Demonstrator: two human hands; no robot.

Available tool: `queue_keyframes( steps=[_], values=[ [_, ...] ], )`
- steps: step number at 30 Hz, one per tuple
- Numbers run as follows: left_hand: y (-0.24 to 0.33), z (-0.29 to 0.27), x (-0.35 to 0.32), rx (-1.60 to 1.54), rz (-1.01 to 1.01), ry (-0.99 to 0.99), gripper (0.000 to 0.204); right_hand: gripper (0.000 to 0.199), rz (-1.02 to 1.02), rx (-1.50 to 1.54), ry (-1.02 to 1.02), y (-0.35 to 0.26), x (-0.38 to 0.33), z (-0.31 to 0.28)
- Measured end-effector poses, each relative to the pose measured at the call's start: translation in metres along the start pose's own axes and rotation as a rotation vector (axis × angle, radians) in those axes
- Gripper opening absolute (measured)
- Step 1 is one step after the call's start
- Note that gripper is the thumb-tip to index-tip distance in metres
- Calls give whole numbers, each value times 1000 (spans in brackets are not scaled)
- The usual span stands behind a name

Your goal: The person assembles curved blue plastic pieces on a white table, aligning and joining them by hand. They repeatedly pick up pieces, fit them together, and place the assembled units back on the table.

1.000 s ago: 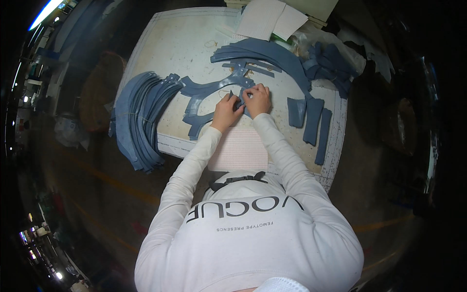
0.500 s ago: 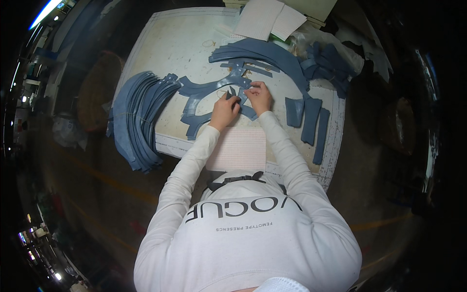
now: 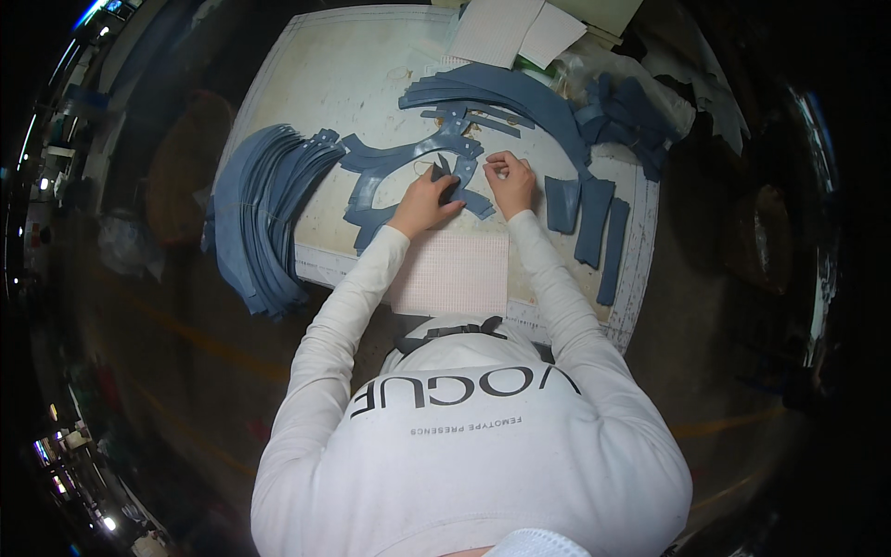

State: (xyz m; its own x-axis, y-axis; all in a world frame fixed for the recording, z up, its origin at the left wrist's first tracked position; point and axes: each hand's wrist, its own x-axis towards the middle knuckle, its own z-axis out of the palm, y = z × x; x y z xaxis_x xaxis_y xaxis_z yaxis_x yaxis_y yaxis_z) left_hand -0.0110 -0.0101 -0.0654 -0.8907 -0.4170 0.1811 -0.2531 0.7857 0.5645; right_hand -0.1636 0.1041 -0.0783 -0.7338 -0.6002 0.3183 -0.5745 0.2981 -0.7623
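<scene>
My left hand (image 3: 425, 204) is closed around a small dark tool with pointed tips, like thread snips (image 3: 444, 170). Its fingers lie by the edge of a blue, leather-like cut piece (image 3: 469, 169) that has a small white spot. To the right, my right hand (image 3: 513, 188) is held just off that piece, thumb and fingertips pinched together. Whatever they hold, if anything, is too small to make out. Curved blue pieces (image 3: 394, 160) overlap around my left hand, some with white spots. A pink-gridded sheet (image 3: 452, 274) lies at the table edge in front of me.
A thick tied bundle of curved blue pieces (image 3: 264, 218) overhangs the table's left edge. Fanned blue strips (image 3: 501, 85) arc across the back, with straight pieces (image 3: 594, 223) at right. A bunched blue pile (image 3: 626, 121) and paper sheets (image 3: 497, 30) occupy the far side.
My right hand has drawn back to the right, away from the blue piece, fingertips still together. My left hand stays at the piece with the snips in it.
</scene>
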Motion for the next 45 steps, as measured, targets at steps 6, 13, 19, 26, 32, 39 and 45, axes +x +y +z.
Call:
queue_keyframes(
  steps=[6,13,19,26,32,39,45],
  values=[
    [-3,-5,-3,-41,55,-62,43,23,234,253,-245,-5,-39,-18],
    [-9,-2,0,-42,70,-60,40,26,-212,-183,-104,-6,-57,-16],
    [-14,-4,0,-35,131,-13,39,29,-91,-15,29,9,-39,-17],
    [-6,-8,1,-131,-30,53,23,36,138,233,-67,15,-33,-25],
    [-1,0,3,-56,5,72,21,43,125,330,-152,2,-40,-6],
    [-3,1,3,-106,21,168,18,38,-18,139,-190,-11,-40,-3],
    [-5,6,0,-104,24,115,16,31,-3,57,-67,-1,-27,-2]
  ],
)
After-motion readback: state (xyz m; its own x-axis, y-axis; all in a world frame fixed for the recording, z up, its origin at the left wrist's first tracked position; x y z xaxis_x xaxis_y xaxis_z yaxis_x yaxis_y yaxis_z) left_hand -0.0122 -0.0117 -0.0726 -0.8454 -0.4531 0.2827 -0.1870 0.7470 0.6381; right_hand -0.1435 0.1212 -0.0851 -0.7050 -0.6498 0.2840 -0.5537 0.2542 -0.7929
